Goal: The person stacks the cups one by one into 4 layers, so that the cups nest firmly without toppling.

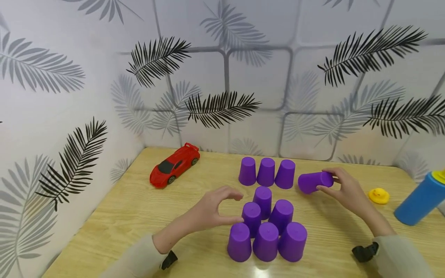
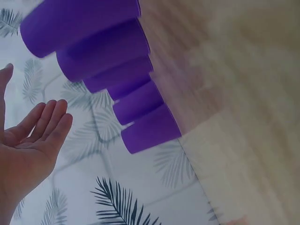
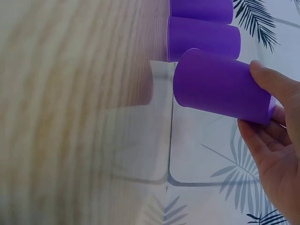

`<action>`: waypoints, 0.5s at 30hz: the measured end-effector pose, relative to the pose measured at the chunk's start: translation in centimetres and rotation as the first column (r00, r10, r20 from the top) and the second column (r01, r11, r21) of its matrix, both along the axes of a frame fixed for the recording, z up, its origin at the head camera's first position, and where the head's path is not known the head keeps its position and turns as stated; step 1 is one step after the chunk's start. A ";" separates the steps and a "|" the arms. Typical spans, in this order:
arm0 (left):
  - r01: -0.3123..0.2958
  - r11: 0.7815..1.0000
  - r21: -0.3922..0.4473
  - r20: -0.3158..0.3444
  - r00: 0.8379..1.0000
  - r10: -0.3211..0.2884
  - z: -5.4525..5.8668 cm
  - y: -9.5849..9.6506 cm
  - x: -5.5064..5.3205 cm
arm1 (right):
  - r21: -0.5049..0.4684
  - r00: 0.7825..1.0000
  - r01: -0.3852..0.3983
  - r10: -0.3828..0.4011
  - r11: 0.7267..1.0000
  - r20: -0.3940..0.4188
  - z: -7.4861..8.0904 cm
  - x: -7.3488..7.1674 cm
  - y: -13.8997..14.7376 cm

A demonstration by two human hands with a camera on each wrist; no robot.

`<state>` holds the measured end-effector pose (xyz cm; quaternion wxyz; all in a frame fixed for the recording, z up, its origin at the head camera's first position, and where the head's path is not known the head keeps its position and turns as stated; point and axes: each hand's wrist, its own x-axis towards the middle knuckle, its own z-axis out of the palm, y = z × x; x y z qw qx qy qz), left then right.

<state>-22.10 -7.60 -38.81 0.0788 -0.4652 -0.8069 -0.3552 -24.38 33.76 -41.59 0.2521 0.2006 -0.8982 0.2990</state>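
Observation:
A purple cup [image 1: 314, 182] is held tilted, nearly sideways, by my right hand [image 1: 344, 189] at its closed end, with thumb and fingers on either side. In the right wrist view the grip on this cup [image 3: 220, 86] shows clearly. Left of it, three purple cups [image 1: 266, 172] stand upside down in a back row. Nearer to me, three more stand close together, one of them a middle cup [image 1: 251, 217], behind a front row of three cups [image 1: 267, 242]. My left hand [image 1: 217, 208] is loosely curved and holds nothing, its thumb tip right by that middle cup.
A red toy car [image 1: 175, 165] sits at the back left of the wooden table [image 1: 132, 216]. Right of my right hand are a yellow rubber duck [image 1: 379, 195] and a blue bottle [image 1: 418, 199] with a yellow top. A leaf-patterned wall [image 1: 257, 85] rises behind the table.

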 end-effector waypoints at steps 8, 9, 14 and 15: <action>0.080 0.994 -0.080 0.027 0.997 -0.078 -0.8 -0.5 2.2 | 0.028 0.999 0.004 -0.005 1.000 0.035 0.0 -1.6 -0.2; 0.078 0.993 -0.089 0.034 0.997 -0.076 -0.9 -0.6 2.4 | 0.040 0.999 0.008 -0.010 0.999 0.041 0.1 -1.7 -0.2; 0.077 0.988 -0.132 0.061 0.996 -0.069 -0.8 -0.6 2.8 | 0.097 0.992 0.031 -0.042 0.995 0.117 0.4 -2.6 -0.4; 0.081 0.986 -0.147 0.064 0.995 -0.072 -0.8 -0.5 2.8 | 0.104 0.990 0.029 -0.043 0.994 0.137 0.5 -2.8 -0.4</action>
